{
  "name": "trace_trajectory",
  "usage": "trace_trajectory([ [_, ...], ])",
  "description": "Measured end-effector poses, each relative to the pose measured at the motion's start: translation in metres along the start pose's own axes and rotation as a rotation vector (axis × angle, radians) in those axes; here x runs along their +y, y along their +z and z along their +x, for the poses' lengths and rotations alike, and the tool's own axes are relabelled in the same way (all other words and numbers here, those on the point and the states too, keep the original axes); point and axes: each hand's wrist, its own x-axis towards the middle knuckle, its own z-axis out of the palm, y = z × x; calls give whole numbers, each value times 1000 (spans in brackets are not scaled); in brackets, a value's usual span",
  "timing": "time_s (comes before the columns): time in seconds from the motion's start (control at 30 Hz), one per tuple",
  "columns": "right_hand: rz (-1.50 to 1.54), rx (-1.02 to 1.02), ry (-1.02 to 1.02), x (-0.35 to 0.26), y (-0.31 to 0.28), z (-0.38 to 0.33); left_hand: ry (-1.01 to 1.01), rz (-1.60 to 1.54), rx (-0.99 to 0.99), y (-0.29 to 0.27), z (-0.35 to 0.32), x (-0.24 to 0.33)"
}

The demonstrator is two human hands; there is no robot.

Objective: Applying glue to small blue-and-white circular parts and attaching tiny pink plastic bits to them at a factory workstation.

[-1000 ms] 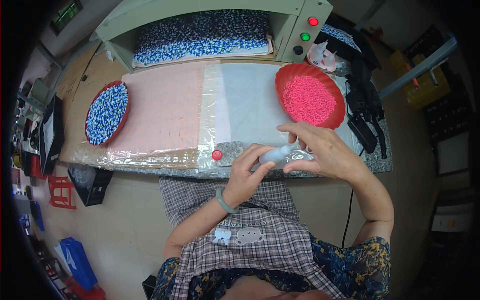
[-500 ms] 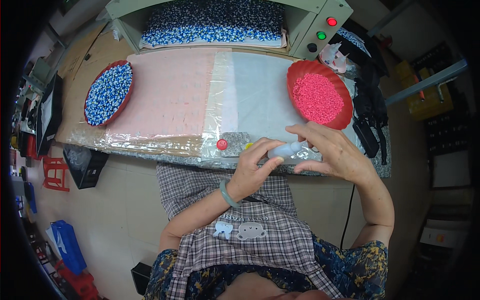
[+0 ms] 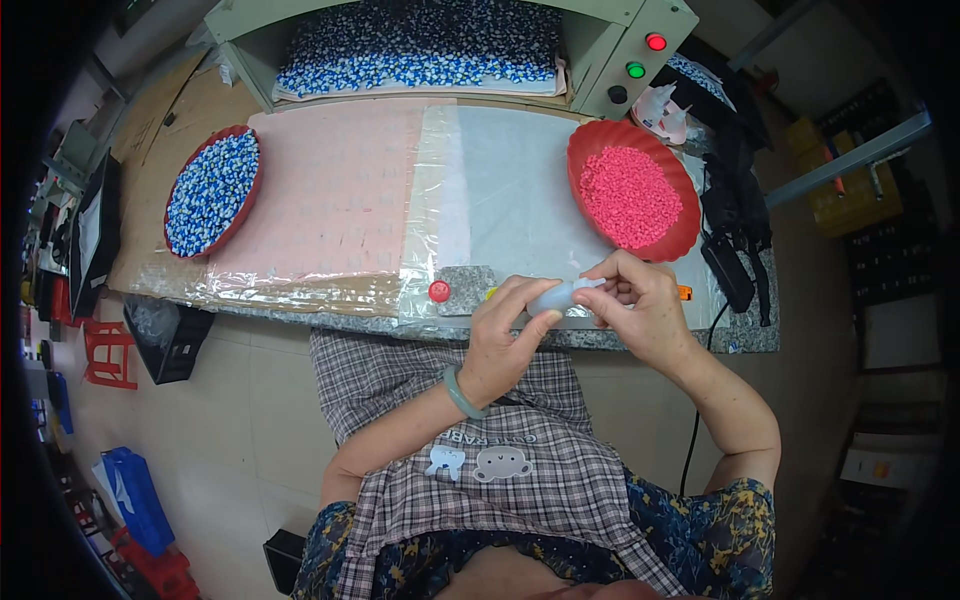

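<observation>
My left hand (image 3: 505, 330) and my right hand (image 3: 640, 305) meet at the table's front edge, both gripping a small pale blue-white object (image 3: 558, 296). What the object is cannot be made out. A small red cap (image 3: 438, 291) lies on the clear plastic sheet (image 3: 500, 200) just left of my left hand. A red bowl of pink pellets (image 3: 632, 195) stands just beyond my right hand.
A red bowl of blue and white pieces (image 3: 212, 190) sits at the far left on a pink sheet (image 3: 330, 190). Behind is a grey machine (image 3: 640, 45) with red, green and black buttons over a tray of blue-white pieces (image 3: 420, 45). Black bags (image 3: 735, 215) hang at right.
Both hands have stayed together on the small pale object at the table edge, with only slight shifts of the fingers. The view has shifted a little.
</observation>
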Motion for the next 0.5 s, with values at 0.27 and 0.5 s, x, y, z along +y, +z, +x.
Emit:
trace_trajectory([
  [0.27,-174,40,-117,-3,-7,4,-57,-45,18,0,3,3],
  [0.5,-363,-73,-647,-3,-28,19,-134,-280,-51,-1,2,-2],
])
